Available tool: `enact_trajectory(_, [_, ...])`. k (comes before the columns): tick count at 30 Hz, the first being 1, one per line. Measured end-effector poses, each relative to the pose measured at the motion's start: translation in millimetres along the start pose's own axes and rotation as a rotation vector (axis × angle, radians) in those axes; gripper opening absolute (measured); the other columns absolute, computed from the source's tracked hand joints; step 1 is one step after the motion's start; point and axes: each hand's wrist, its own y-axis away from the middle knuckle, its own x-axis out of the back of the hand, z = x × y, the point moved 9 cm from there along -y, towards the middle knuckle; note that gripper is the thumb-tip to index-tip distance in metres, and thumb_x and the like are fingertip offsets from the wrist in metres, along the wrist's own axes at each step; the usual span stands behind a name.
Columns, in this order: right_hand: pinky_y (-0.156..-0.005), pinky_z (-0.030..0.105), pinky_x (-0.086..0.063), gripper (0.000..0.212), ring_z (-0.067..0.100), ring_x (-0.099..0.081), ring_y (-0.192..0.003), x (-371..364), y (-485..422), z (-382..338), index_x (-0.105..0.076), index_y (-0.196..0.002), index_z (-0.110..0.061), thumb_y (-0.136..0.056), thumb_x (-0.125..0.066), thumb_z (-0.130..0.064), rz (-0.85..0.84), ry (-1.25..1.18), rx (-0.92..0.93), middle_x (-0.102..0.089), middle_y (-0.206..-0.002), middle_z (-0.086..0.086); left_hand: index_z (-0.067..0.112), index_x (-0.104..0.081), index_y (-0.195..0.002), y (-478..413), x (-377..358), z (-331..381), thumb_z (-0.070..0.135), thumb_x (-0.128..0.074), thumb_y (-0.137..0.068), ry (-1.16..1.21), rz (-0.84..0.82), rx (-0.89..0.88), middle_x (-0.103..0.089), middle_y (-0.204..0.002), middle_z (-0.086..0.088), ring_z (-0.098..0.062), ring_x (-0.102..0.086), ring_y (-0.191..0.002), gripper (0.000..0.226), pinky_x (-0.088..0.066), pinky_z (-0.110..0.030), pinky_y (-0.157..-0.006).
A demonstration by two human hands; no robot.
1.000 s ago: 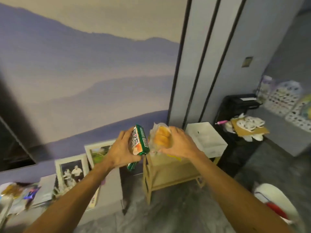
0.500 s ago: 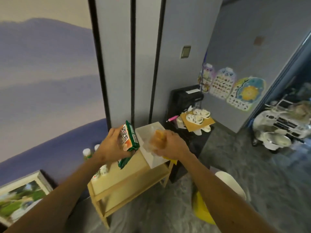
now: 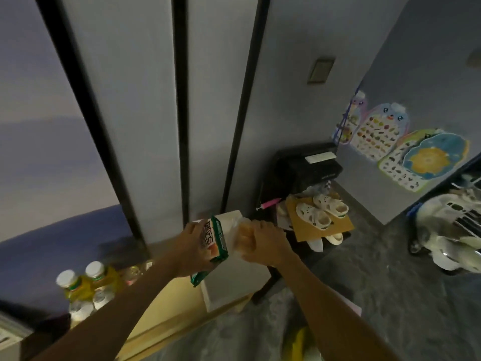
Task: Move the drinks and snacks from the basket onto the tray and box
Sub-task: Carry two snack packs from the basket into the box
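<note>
My left hand (image 3: 191, 250) grips a green and orange snack packet (image 3: 214, 243), held upright. Beside it, my right hand (image 3: 263, 242) is closed on a clear bag with an orange bun inside (image 3: 240, 237). Both hands hover over a white box (image 3: 231, 285) that stands on the right end of a low wooden shelf (image 3: 179, 300). Two bottles of yellow drink with white caps (image 3: 80, 287) stand at the shelf's left end. The basket and the tray are out of sight.
A black unit (image 3: 304, 165) stands against the wall right of the box, with white sandals on cardboard (image 3: 321, 212) in front of it. A white toy car (image 3: 450, 230) is at far right. Something yellow (image 3: 299, 342) lies on the grey floor below my right arm.
My view has swung right and closed in on the shelf. Both hands, still holding the packet and the bun bag, now hang over the white box; the bottles have come into sight at left.
</note>
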Motion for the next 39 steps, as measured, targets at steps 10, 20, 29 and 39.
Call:
enact_trajectory(10, [-0.110, 0.054, -0.045, 0.085, 0.030, -0.060, -0.125, -86.2, -143.8, 24.1, -0.044, -0.144, -0.021, -0.079, -0.077, -0.065, -0.106, 0.230, 0.309, -0.061, -0.137, 0.007, 0.029, -0.006, -0.165, -99.5, -88.1, -42.1, 0.067, -0.089, -0.053, -0.049, 0.005, 0.215, -0.028, -0.158, 0.001, -0.024, -0.046, -0.136, 0.145, -0.056, -0.041, -0.104])
enact_trajectory(20, [-0.127, 0.060, -0.023, 0.096, 0.034, -0.042, -0.147, -170.8, -174.9, 4.8, -0.035, -0.157, -0.013, -0.085, -0.082, -0.056, -0.206, 0.274, 0.428, -0.047, -0.158, 0.013, 0.024, -0.005, -0.167, -140.4, -147.9, -106.9, 0.071, -0.087, -0.060, -0.386, -0.073, 0.329, -0.024, -0.167, -0.009, -0.034, -0.029, -0.153, 0.142, -0.034, -0.059, -0.123])
enact_trajectory(29, [-0.130, 0.057, 0.001, 0.094, 0.040, -0.033, -0.156, -191.3, -192.7, 1.2, -0.028, -0.162, -0.006, -0.093, -0.075, -0.048, -0.130, 0.316, 0.427, -0.039, -0.166, 0.021, 0.022, 0.000, -0.168, -154.0, -181.4, -129.5, 0.055, -0.079, -0.084, -0.482, -0.080, 0.423, -0.008, -0.174, -0.013, -0.039, -0.007, -0.162, 0.121, -0.017, -0.066, -0.127])
enact_trajectory(39, [-0.130, 0.054, -0.014, 0.104, 0.032, -0.029, -0.157, -147.0, -183.7, -6.6, -0.026, -0.163, -0.015, -0.088, -0.054, -0.082, -0.089, 0.127, 0.497, -0.034, -0.168, 0.011, 0.021, -0.010, -0.167, -113.1, -115.4, -81.6, 0.079, -0.067, -0.078, -0.350, 0.152, 0.393, -0.014, -0.175, -0.008, -0.031, -0.009, -0.163, 0.121, -0.012, -0.050, -0.132])
